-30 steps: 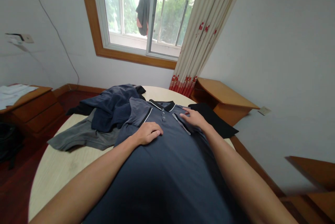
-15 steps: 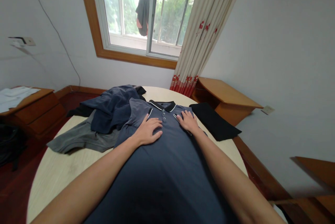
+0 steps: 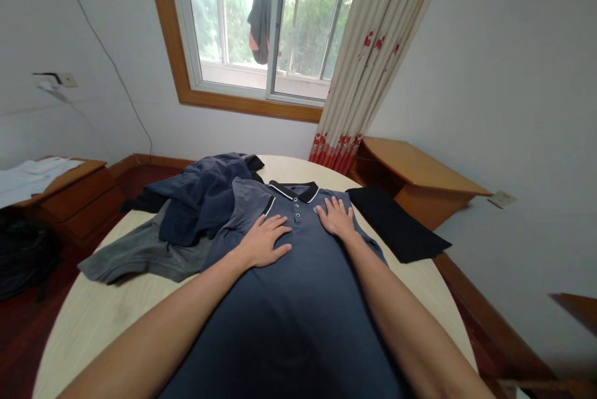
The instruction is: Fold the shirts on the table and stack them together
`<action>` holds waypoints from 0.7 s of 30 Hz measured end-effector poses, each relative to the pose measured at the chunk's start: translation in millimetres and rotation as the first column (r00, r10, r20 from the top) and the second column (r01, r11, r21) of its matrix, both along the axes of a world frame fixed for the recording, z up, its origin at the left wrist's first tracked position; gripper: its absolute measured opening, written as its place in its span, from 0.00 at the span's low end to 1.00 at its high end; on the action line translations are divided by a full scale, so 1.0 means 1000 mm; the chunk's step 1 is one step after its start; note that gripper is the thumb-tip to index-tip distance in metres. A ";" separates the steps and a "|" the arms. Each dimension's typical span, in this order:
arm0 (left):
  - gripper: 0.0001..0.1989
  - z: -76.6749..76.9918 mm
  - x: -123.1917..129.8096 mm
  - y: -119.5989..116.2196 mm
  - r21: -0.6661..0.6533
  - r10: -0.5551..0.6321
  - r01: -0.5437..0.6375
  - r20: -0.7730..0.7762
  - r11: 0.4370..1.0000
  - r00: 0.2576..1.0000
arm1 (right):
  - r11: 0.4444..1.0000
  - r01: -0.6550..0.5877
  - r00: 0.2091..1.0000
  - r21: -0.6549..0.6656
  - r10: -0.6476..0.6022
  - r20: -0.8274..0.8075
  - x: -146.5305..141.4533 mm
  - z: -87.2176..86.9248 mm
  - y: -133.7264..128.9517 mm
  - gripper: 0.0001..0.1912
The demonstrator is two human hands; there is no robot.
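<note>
A dark blue-grey polo shirt (image 3: 298, 281) with a black, white-edged collar lies front up on the round table (image 3: 107, 306). My left hand (image 3: 265, 240) rests flat on its chest, fingers spread, just below a black-and-white trim strip. On the other side of the buttons, my right hand (image 3: 336, 217) presses flat near the shoulder, fingers a little apart, partly covering the other trim. Neither hand grips the cloth. The shirt's near end runs into shadow at the bottom of the view, and its lower edge cannot be made out.
Left of the polo shirt lies a heap of navy clothes (image 3: 200, 200) over a grey garment (image 3: 140, 253). A folded black cloth (image 3: 396, 225) lies at the table's right edge. Beyond stand a wooden desk (image 3: 420, 166), a curtain (image 3: 368, 69) and a window; drawers (image 3: 74, 206) stand at left.
The shirt's right side now lies spread farther out beneath my right arm. My right hand covers more of the trim there. My left hand sits slightly lower, off its trim strip. The view has shifted slightly.
</note>
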State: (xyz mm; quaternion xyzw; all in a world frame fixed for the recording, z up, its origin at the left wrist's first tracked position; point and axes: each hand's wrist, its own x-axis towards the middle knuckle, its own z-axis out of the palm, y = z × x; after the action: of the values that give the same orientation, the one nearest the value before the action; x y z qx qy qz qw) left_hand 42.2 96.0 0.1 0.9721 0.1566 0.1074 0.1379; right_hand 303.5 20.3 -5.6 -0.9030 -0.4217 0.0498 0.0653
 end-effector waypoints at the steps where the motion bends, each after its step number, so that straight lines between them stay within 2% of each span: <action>1: 0.26 0.000 0.000 -0.001 0.003 0.004 -0.004 0.004 1.000 1.000 | 1.000 -0.004 1.000 0.003 0.004 0.002 0.000 0.000 0.000 0.40; 3: 0.25 0.001 -0.001 -0.002 0.029 0.033 -0.034 0.036 0.999 0.999 | 1.000 -0.007 1.000 0.008 0.007 0.002 0.000 0.000 -0.001 0.40; 6: 0.26 0.006 -0.001 0.005 0.105 0.163 -0.177 0.126 0.979 0.979 | 1.000 -0.008 1.000 0.012 0.009 -0.014 0.001 0.003 -0.003 0.40; 9: 0.27 0.013 0.000 0.028 0.172 0.335 -0.356 0.141 0.918 0.932 | 0.999 0.011 1.000 0.037 -0.011 0.001 0.003 0.004 -0.005 0.39; 12: 0.30 0.020 0.005 0.062 0.245 0.469 -0.462 0.032 0.852 0.882 | 0.998 0.045 0.999 0.046 -0.045 -0.003 0.006 0.004 -0.006 0.40; 16: 0.35 0.017 0.009 0.097 0.290 0.530 -0.477 -0.143 0.830 0.836 | 0.998 0.044 0.999 0.038 -0.042 -0.028 0.008 0.004 -0.004 0.41; 21: 0.38 0.003 0.006 0.108 0.331 0.518 -0.459 -0.112 0.824 0.848 | 0.998 0.018 1.000 0.067 -0.018 -0.001 0.016 0.000 0.000 0.41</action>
State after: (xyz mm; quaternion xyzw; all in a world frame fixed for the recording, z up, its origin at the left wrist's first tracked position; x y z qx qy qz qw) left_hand 48.7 203.8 3.3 0.9141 0.3965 0.0643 -0.0554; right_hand 319.6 19.9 -5.1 -0.9041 -0.4151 0.0352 0.0958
